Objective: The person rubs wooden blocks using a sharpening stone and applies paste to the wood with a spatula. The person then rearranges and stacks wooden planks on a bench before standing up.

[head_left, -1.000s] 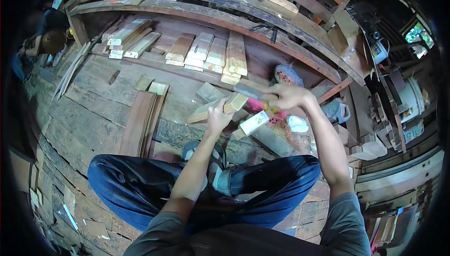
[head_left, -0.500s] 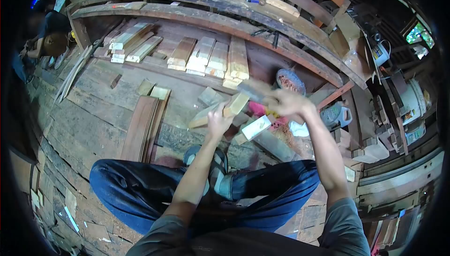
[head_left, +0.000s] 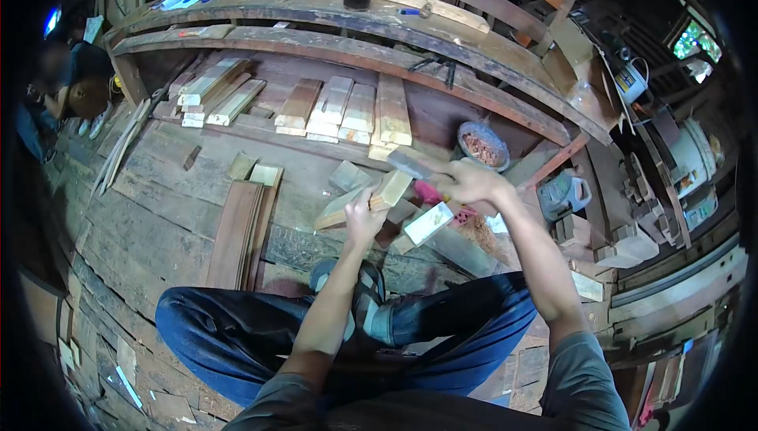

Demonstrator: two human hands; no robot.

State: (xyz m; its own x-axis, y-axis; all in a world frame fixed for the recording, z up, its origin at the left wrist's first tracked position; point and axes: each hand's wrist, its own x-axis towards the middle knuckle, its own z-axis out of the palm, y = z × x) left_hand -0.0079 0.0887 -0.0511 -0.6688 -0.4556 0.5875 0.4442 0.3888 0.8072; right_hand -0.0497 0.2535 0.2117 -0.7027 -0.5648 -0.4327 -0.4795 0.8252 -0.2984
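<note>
My left hand point(head_left: 364, 214) is closed round a pale wooden block point(head_left: 391, 189), whose end tilts up toward the right. My right hand point(head_left: 471, 181) grips a flat grey tool point(head_left: 410, 163); its blade lies close above the block's end, and whether they touch cannot be made out. Just below my right hand, a white-faced wooden piece point(head_left: 429, 223) rests on other timber. Something pink point(head_left: 427, 192) shows partly behind the tool and fingers. Wood shavings point(head_left: 478, 234) lie to the right of the white-faced piece.
Stacked boards point(head_left: 237, 234) lie left of my arms. More cut boards point(head_left: 339, 105) lie below a long bench point(head_left: 316, 5) that holds two glasses. A bowl of shavings point(head_left: 483, 147) and a plastic jug point(head_left: 564, 194) stand right. A person point(head_left: 83, 76) sits far left.
The view has tilted up a little, showing more of the bench top. My right hand, blurred earlier, is clearer with the tool near the block's end. My left hand keeps its hold.
</note>
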